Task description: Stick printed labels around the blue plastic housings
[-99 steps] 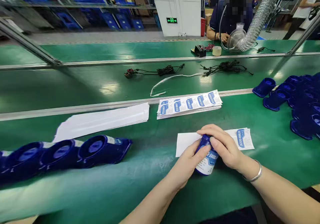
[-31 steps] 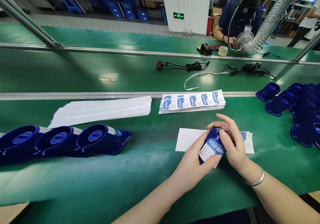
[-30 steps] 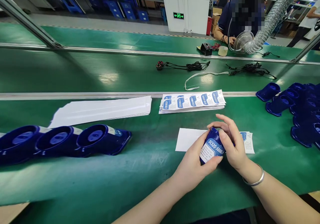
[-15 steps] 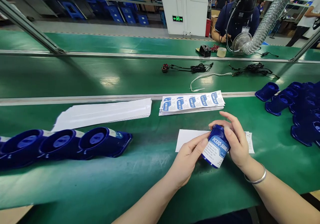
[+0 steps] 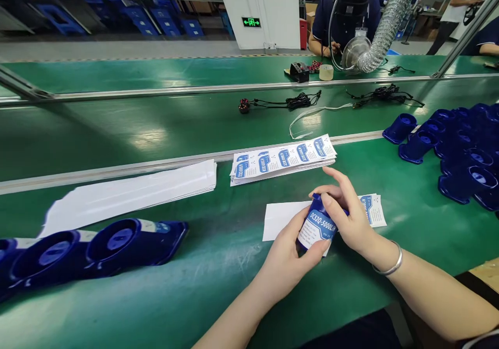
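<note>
A: Your hands, first?
B: Your left hand [image 5: 286,258] is wrapped around a blue cup-shaped housing [image 5: 316,208], thumb low across its face. Your right hand [image 5: 349,216] grips its top end between thumb and fingers, one finger raised clear.
A: And where have you got it?
B: Tilted, above the near part of the green bench [image 5: 234,297], over a white backing strip [image 5: 280,219]. One label [image 5: 371,211] shows at that strip's right end.
A: Containers around you?
B: Left of you, a row of blue cups [image 5: 120,240]: three in view, the leftmost cut off. A paler blue disc shows inside the two fuller ones. Right of you, a cluster of blue housings [image 5: 463,182], over ten, overlapping too much for an exact count. Across the aisle, blue crates [image 5: 166,24]; contents can't be made out.
A: Writing?
B: The label you're holding reads "DC52Q-5000L", last character unclear at the edge; lines beneath too small. Ahead of you, a stack of label sheets [image 5: 283,159], five blue panels along the top one. Left of that, one stack of white strips [image 5: 132,195].
A: Further off?
B: Two black cable bundles [image 5: 303,101], one tape roll [image 5: 326,72].
</note>
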`<state>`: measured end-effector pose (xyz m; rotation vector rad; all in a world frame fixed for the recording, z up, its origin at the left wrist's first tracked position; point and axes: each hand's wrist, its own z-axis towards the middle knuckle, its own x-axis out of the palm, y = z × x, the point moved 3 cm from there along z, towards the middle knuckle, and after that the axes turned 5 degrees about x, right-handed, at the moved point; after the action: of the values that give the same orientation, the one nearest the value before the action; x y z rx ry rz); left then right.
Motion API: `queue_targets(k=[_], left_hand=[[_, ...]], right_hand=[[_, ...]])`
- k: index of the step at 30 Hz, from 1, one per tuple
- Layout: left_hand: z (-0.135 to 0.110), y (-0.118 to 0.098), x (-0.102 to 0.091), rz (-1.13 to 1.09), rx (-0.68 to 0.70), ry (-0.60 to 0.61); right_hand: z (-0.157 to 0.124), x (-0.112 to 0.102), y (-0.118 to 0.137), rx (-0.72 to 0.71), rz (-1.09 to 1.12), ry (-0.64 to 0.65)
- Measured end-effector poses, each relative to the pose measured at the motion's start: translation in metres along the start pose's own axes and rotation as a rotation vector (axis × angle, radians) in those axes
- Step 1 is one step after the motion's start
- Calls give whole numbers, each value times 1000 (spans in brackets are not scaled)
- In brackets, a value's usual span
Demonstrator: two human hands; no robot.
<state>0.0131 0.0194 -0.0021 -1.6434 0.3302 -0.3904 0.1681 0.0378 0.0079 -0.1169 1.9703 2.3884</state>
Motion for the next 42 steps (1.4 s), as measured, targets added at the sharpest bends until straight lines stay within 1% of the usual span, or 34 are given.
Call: queue_targets(k=[6, 9, 11, 13, 16, 19, 21, 23, 25, 28, 32, 36, 39, 42], left_hand=[[0, -3, 3, 314, 32, -22], [0, -5, 0, 374, 28, -44], [0, -5, -3, 297, -8, -22], [1, -5, -5, 123, -55, -8], [3, -4, -9, -133, -98, -68], [5, -2, -9, -245, -145, -110], [5, -1, -8, -304, -185, -112], [5, -1, -6, -364, -224, -102], [4, -1, -4, -418, -264, -82], [3, 0, -2, -493, -309, -68], [2, 0, -1, -593, -339, -98], [2, 2, -1, -640, -387, -162], [3, 5, -1, -631, -365, -151], [3, 5, -4, -557, -297, -113]], right_hand=[[0, 2, -1, 18, -19, 22], [1, 2, -3, 51, -14, 27], [2, 2, -4, 94, -6, 47], [4, 1, -5, 132, 6, 76], [7, 0, -4, 175, 39, 185], [8, 1, 1, 208, 57, 313], [8, 2, 4, 224, 39, 348], [7, 3, 7, 217, 21, 343], [7, 3, 9, 181, 23, 311], [6, 4, 10, 137, 90, 307], [5, 4, 9, 171, 169, 356], [5, 5, 8, 156, 159, 294], [5, 5, 7, 147, 159, 269], [5, 5, 9, 93, 141, 302]])
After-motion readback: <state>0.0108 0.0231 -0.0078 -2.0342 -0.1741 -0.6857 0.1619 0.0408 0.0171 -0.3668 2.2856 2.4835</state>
